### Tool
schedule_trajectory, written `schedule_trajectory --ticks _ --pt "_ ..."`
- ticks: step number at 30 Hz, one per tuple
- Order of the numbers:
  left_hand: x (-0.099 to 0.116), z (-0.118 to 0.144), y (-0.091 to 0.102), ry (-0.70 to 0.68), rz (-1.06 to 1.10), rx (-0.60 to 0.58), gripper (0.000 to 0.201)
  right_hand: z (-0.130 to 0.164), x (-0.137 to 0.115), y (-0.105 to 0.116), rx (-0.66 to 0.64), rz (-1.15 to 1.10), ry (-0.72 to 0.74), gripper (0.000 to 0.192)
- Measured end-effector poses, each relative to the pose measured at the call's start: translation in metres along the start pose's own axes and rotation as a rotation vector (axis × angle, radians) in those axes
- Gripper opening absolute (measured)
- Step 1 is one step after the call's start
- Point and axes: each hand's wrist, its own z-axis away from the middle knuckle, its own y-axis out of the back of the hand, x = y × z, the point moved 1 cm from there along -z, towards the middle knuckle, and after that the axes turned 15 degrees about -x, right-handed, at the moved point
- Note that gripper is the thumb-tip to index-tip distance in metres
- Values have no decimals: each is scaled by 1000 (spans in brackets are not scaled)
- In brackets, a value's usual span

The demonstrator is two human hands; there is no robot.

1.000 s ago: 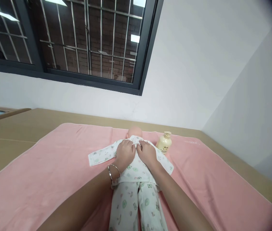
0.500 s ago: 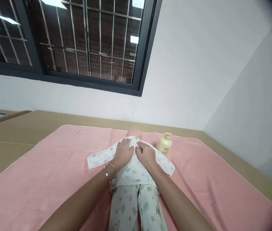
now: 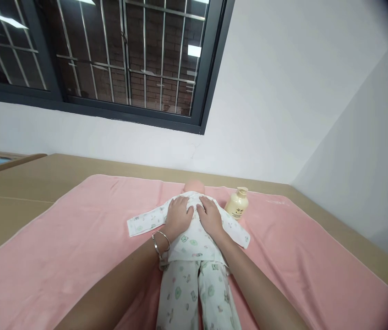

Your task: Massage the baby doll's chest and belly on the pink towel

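A baby doll lies on its back on a pink towel, head toward the wall. It wears a white printed top and matching trousers. My left hand, with a silver bangle at the wrist, lies flat on the left side of the doll's chest. On the right side of the chest rests my right hand, also flat. The fingertips of both hands sit close to the collar, and neither hand grips anything. The doll's face is mostly hidden behind the hands.
A cream pump bottle stands on the towel just right of the doll's head. The towel covers a tan surface that meets a white wall. A barred dark window is above, and a wooden edge shows at far left.
Both hands have flattened and spread slightly on the doll's chest, releasing the pinch at the collar. The view shifted a little.
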Motion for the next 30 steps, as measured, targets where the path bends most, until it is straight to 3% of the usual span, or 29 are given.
schedule_trajectory --ticks 10,17,22,30 --pt "-1 -1 -1 5 -10 14 32 1 0 0 18 -21 3 42" --pt "12 8 -2 -56 -206 42 27 -4 0 9 -96 90 36 39" --pt "15 11 1 -36 -195 53 24 -1 -6 11 -86 209 19 38" --pt "10 2 17 78 -103 -127 28 8 -29 14 -71 382 -89 28"
